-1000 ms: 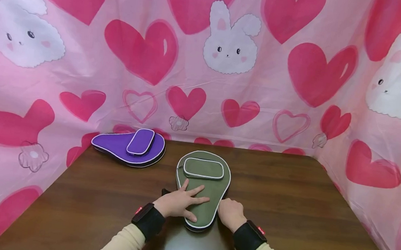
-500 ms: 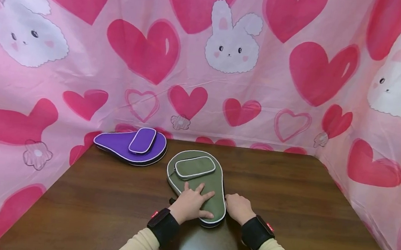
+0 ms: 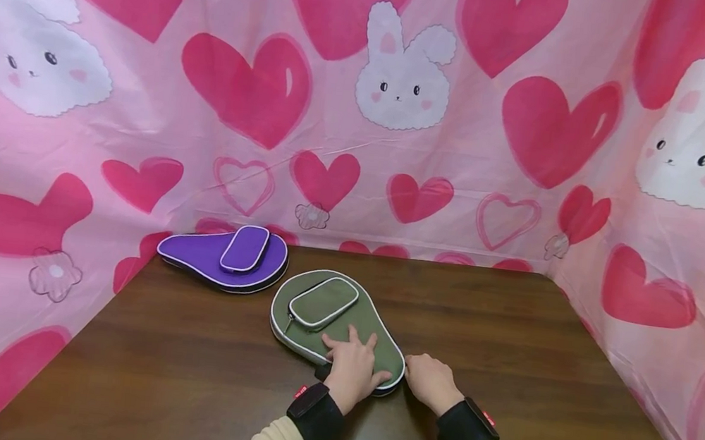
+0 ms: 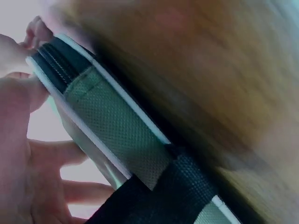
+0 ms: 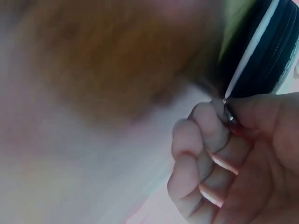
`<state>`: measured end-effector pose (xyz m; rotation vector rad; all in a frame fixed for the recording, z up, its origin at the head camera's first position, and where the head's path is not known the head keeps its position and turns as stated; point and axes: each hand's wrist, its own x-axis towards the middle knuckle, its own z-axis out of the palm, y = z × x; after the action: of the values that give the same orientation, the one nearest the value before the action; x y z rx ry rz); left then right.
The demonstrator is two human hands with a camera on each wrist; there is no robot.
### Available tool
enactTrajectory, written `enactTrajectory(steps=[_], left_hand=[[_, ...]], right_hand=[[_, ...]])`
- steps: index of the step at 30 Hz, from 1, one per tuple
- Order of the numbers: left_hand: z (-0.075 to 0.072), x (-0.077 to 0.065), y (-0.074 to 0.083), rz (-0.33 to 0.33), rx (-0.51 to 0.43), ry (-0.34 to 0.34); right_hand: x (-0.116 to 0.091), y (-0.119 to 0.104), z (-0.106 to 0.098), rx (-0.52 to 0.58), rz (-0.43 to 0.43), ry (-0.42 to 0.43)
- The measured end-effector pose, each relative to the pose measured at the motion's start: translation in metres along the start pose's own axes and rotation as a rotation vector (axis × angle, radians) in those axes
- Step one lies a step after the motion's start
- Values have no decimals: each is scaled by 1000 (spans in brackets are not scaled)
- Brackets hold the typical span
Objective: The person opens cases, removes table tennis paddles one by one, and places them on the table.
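Observation:
A green table tennis paddle case (image 3: 374,321) with white piping lies aslant on the table, its narrow end toward my hands. My left hand (image 3: 352,372) rests spread on top of the narrow part, fingers apart; in the left wrist view the case's side (image 4: 117,121) shows a stretch of zipper and a black strap (image 4: 177,182). At the tip of the narrow end is my right hand (image 3: 432,382), its fingers curled. In the right wrist view, thumb and forefinger pinch a small metal zipper pull (image 5: 229,114) at the case's dark edge.
A purple paddle case (image 3: 197,247) with a small pocket lies at the back left of the brown wooden table (image 3: 507,334). A pink curtain (image 3: 348,134) with hearts and rabbits surrounds the table's back and sides.
The green case has turned, its wide end swinging left and its narrow end right. Both hands have shifted right with it, the right one still at the case's edge.

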<state>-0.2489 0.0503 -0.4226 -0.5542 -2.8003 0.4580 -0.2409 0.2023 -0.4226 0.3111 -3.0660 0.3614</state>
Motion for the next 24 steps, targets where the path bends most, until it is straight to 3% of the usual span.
enactTrajectory(steps=[3,7,11,15,17,20,24], left_hand=[[-1,-1,1,-4,38,-2],[-4,-1,-9,14,16,23],[-1,-2,-28,70,-141,26],[14,1,-49,203,-373,-11],[23,4,-57,278,-443,-12],[31,7,-65,344,-478,-15],[30,8,-67,343,-487,-51]], right_hand=[[-2,-1,1,8,11,-1],[0,-1,3,17,17,-11],[2,-1,4,22,27,-21],[2,-1,3,16,46,-40],[2,0,2,12,55,-51],[2,0,0,10,64,-65],[3,2,-1,10,59,-55]])
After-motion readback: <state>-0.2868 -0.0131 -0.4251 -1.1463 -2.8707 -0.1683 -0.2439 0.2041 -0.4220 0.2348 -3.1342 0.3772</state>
